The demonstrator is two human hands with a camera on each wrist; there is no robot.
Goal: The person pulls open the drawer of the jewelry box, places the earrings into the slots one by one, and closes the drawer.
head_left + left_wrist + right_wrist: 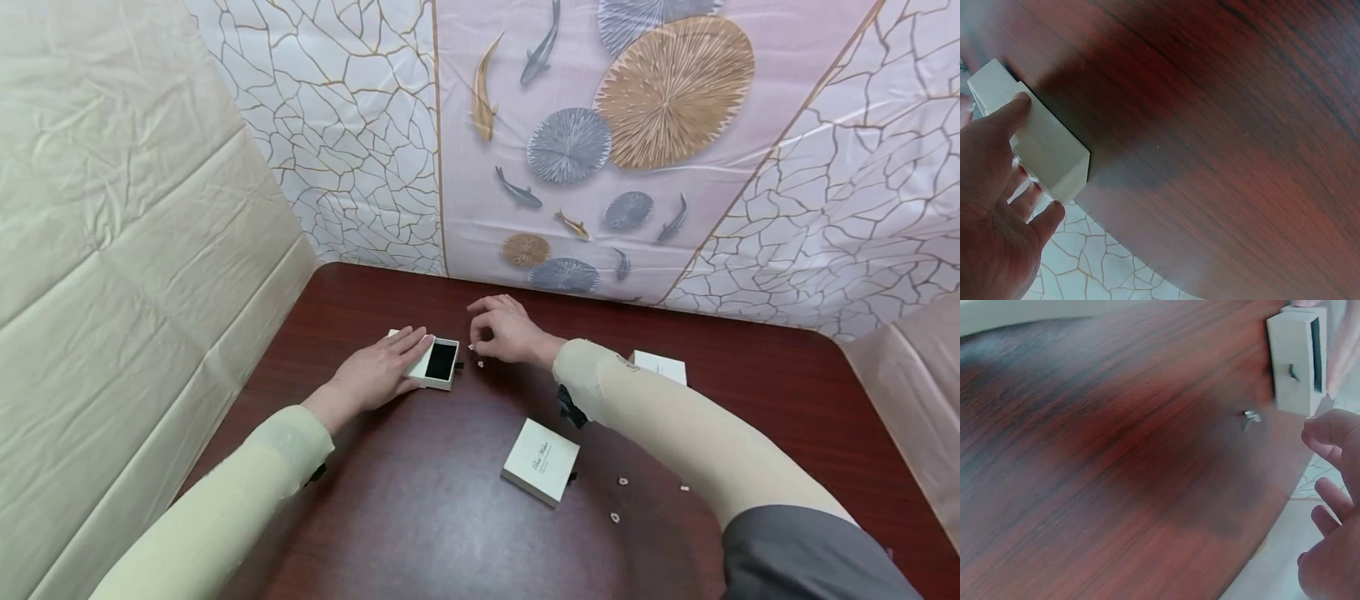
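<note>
My left hand (378, 368) grips a small cream drawer-style box (1054, 140), thumb on one side and fingers on the other. Its tray (454, 357) is partly slid out, showing a black insert (440, 362) and a dark pull tab (460, 365). Just right of the box, my right hand (506, 329) has thumb and index finger pinched on a tiny shiny stud earring (471, 347), mostly hidden by the fingertips. Beneath that hand, another stud earring (1251, 417) lies on the table.
A closed cream box (542, 462) with printed lettering lies nearer the front. Another white box (660, 367) is partly behind the right forearm. Small studs (622, 481) are scattered at the right on the dark wooden table (420, 500). A patterned curtain (360, 167) hangs behind.
</note>
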